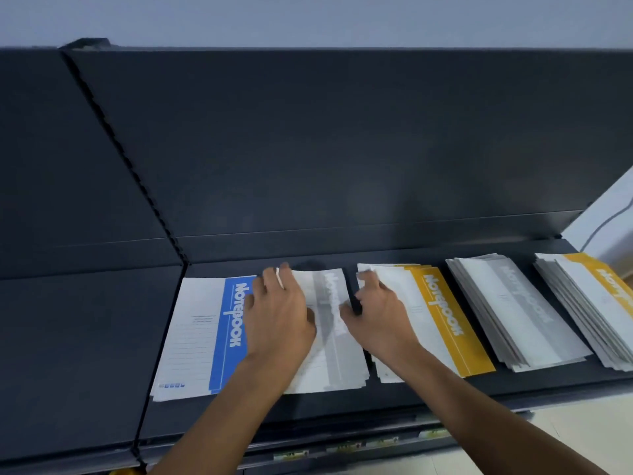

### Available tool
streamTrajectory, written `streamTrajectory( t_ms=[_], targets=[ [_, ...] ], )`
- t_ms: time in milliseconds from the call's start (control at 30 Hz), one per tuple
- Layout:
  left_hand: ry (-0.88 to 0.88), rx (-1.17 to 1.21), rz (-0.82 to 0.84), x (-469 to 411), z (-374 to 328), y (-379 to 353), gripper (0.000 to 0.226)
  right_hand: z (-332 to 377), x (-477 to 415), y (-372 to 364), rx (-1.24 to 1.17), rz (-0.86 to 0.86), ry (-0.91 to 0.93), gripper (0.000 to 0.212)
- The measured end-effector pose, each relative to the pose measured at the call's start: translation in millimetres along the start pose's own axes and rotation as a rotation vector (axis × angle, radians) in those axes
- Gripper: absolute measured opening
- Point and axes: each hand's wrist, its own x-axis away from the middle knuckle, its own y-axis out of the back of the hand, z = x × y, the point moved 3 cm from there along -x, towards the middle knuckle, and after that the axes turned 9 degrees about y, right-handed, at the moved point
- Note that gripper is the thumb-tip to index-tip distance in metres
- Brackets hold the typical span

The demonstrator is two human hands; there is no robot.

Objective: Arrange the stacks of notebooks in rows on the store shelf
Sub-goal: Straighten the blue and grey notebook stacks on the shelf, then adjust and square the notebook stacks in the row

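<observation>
Several notebook stacks lie in a row on a dark shelf (342, 404). From the left: a blue-banded stack (202, 337), a grey-banded stack (337, 358), a yellow-banded stack (442, 320), another grey stack (513, 310) and another yellow one (596, 296) at the right edge. My left hand (277, 317) lies flat over the seam between the blue stack and the first grey stack, fingers reaching the far edge. My right hand (376, 313) rests on the left part of the yellow stack. Its thumb touches the grey stack's right edge.
A dark back panel (342, 149) rises behind the shelf. A slotted upright (130, 166) divides it from the bare left shelf bay (85, 337). A label strip (359, 443) runs along the shelf's front edge. A pale wall (603, 214) stands at the right.
</observation>
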Motion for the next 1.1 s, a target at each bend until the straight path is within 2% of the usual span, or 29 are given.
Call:
streamTrajectory(
  t_ms=[67, 133, 233, 367, 467, 567, 733, 833, 900, 967, 1100],
  targets=[
    [-0.083, 0.053, -0.063, 3.0, -27.2, 5.1, 0.067, -13.7, 2.0, 24.4, 0.056, -0.106, 0.054, 0.047],
    [-0.151, 0.162, -0.022, 10.2, -60.9, 0.7, 0.061, -35.2, 4.4, 48.4, 0.206, -0.161, 0.031, 0.042],
    [-0.153, 0.270, 0.118, 21.0, -108.6, -20.9, 0.060, -77.1, 6.3, 68.1, 0.357, -0.038, -0.125, 0.040],
    [-0.029, 0.228, 0.254, 28.4, -142.4, -52.1, 0.068, -118.1, 8.2, 72.9, 0.243, 0.189, -0.231, 0.041],
    [0.073, 0.146, 0.291, 30.6, -159.4, -66.6, 0.079, -128.4, 4.4, 74.4, 0.157, 0.196, -0.152, 0.038],
    [0.248, 0.142, 0.314, 24.7, -171.5, -69.6, 0.083, -129.3, 0.4, 72.2, 0.131, 0.219, -0.124, 0.043],
    [0.480, 0.270, 0.382, 16.8, -178.9, -65.5, 0.093, -127.9, -0.6, 64.4, 0.102, 0.265, -0.147, 0.054],
    [0.514, 0.284, 0.421, 15.5, -175.2, -65.3, 0.090, -128.7, -2.1, 63.7, 0.100, 0.282, -0.151, 0.057],
    [0.498, 0.296, 0.429, 15.0, -174.0, -64.7, 0.081, -129.2, -2.7, 63.5, 0.096, 0.291, -0.148, 0.058],
    [0.475, 0.326, 0.412, 15.2, -174.9, -61.5, 0.071, -129.8, -2.2, 63.8, 0.094, 0.296, -0.155, 0.058],
    [0.445, 0.308, 0.388, 18.0, -177.5, -55.6, 0.067, -128.9, -0.6, 65.7, 0.086, 0.310, -0.157, 0.059]
  ],
)
